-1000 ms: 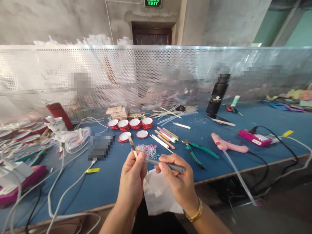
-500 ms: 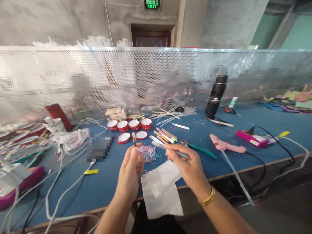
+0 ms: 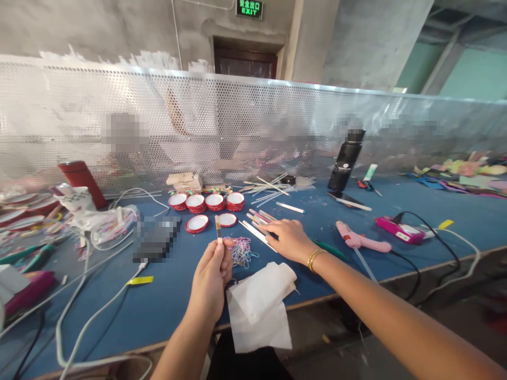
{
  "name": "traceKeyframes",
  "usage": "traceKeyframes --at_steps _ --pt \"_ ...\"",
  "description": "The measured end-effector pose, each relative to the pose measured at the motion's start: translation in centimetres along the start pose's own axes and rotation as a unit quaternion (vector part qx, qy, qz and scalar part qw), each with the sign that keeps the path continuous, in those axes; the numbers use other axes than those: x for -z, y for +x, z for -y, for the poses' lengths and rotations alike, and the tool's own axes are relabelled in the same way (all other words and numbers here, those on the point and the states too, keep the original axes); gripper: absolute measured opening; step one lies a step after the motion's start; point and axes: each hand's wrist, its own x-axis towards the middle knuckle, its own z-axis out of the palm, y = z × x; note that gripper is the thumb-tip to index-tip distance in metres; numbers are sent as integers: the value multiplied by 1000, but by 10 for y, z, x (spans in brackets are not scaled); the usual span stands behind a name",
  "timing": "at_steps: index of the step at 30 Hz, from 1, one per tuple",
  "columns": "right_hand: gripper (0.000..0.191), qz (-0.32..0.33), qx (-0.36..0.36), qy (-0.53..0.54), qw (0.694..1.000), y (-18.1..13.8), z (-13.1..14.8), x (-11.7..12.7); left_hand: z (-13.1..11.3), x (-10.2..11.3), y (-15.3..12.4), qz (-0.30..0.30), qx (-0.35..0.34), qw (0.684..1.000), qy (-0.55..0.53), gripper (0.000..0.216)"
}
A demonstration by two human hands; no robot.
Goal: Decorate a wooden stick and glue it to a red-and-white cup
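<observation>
My left hand [image 3: 214, 266] is closed around a short, flat wooden stick [image 3: 217, 224], upright, tan at the top with a dark band below. My right hand [image 3: 291, 238] reaches over the row of markers [image 3: 255, 232] on the blue table, with its fingertips closed on a grey marker [image 3: 272, 234], partly hidden by the fingers. Between the hands lies a pile of pastel elastic loops [image 3: 242, 252]. A white cloth [image 3: 259, 309] hangs over the front edge. Just beyond the left hand are small red-rimmed drums [image 3: 197, 224] with white faces, some stacked.
Green-handled pliers [image 3: 331, 249] lie partly behind the right wrist. A pink glue gun [image 3: 362, 240], a magenta power strip [image 3: 400, 230] and a black bottle [image 3: 346, 161] are on the right. Leftward are a pixelated dark device [image 3: 156, 240], white cables [image 3: 95, 322] and a red bottle [image 3: 82, 184].
My right hand has moved forward from above the cloth, carrying the grey marker down to the other markers. The left hand still holds the stick upright. The view has shifted slightly.
</observation>
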Motion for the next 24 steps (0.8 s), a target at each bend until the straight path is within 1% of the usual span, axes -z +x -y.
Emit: traceKeyframes --at_steps 3,6,7,9,12,14,17,19,21,24 --pt "37 -23 -5 -13 1000 5 -10 5 1 1 -2 1 13 1000 -2 39" --pt "33 -23 -51 -50 997 22 -37 11 2 2 -3 -1 17 1000 -1 40" --pt "34 -10 -77 -80 994 30 -49 12 3 2 -4 -4 16 1000 1 40" --pt "35 38 -137 -144 979 49 -74 12 4 2 -4 -10 15 1000 4 40" --pt "33 68 -183 -168 966 77 -103 4 6 2 -4 -17 13 1000 4 42" --pt "30 84 -202 -177 960 90 -114 -4 7 2 -4 -19 13 1000 4 43" --pt "28 99 -216 -183 954 100 -118 -16 9 3 -3 -23 17 1000 2 44" --pt "30 96 -220 -181 954 101 -116 -19 9 3 -2 -23 21 1000 -1 45" --pt "33 86 -224 -176 955 100 -112 -18 10 3 -2 -24 19 1000 -1 45" --pt "35 61 -236 -157 957 94 -100 -9 10 2 -2 -25 10 1000 3 45"
